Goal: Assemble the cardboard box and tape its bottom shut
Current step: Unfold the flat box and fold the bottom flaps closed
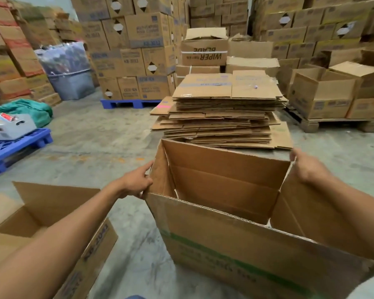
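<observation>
A brown cardboard box point(235, 244) with green print on its near side stands opened out in front of me, its upper flaps raised and its inside hollow. My left hand point(137, 182) pinches the left side flap near its corner. Over on the other side, my right hand point(307, 167) grips the top edge of the right side flap. The box's bottom is hidden from this angle. No tape or tape dispenser shows.
A tall stack of flattened cartons point(222, 111) lies just beyond the box. Another open box point(52, 223) sits at my lower left. Blue pallets point(15, 147) lie at left, a wooden pallet point(337, 124) with open boxes at right. Walls of stacked cartons point(138, 50) ring the concrete floor.
</observation>
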{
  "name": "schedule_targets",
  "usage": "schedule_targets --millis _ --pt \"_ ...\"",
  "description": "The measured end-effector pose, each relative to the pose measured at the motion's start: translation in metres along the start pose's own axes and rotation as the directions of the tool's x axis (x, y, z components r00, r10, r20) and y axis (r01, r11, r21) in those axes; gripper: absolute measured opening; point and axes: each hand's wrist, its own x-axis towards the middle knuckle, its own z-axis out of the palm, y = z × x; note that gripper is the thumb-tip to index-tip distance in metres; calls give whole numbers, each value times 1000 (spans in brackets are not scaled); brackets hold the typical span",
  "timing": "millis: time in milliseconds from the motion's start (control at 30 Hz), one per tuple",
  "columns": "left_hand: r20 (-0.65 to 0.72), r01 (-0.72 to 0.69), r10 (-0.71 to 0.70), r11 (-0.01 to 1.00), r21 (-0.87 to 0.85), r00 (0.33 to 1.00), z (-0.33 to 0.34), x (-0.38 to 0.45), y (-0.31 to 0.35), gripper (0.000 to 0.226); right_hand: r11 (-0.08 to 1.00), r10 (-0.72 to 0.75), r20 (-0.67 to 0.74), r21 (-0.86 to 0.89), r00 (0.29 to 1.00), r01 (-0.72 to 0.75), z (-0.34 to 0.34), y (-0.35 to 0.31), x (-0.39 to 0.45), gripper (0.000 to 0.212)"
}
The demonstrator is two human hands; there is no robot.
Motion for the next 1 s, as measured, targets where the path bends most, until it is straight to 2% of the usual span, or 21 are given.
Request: schedule_targets --millis 67,100,200,267,333,433,500,600,700,767,833,900,1000 --pt "-70 -16 14 1000 -26 997 11 1 -2 66 999 -1 48 -39 999 2 14 5 -10 25" --pt "-101 -25 23 999 -21 995 16 3 0 65 999 -4 59 -44 998 7 18 8 -10 35" --pt "-177 -20 30 998 57 984 29 14 3 68 998 -2 115 -61 993 9 18 6 -8 65" --pt "-178 -14 36 992 124 983 36 19 0 68 998 2 141 -62 990 7 19 1 -4 71" --pt "-170 -17 44 987 157 984 39 22 -6 67 999 -23 123 -26 992 26 20 -2 -1 61" --pt "-145 14 0 995 95 990 35 17 -11 66 993 -89 95 80 991 82 18 3 1 39" --pt "-119 54 -51 998 28 992 31 14 -8 76 980 -136 125 162 983 115 17 8 -5 33" --pt "-28 118 -119 992 -55 992 28 13 6 103 952 -215 118 249 970 181 16 10 -15 26" --pt "-53 177 -184 978 -110 981 34 14 17 103 912 -337 122 290 934 291 14 10 -19 20" --pt "-141 187 -202 976 -113 969 41 17 19 101 926 -316 202 280 927 254 16 11 -18 22" --pt "-164 194 -211 975 -113 964 45 20 19 98 962 -236 253 198 938 188 20 11 -18 30" --pt "-85 188 -199 975 -118 976 45 20 19 92 978 -180 236 150 955 147 25 10 -13 38" --pt "58 158 -155 985 -67 986 34 14 15 94 976 -117 242 205 963 67 27 1 -7 49"
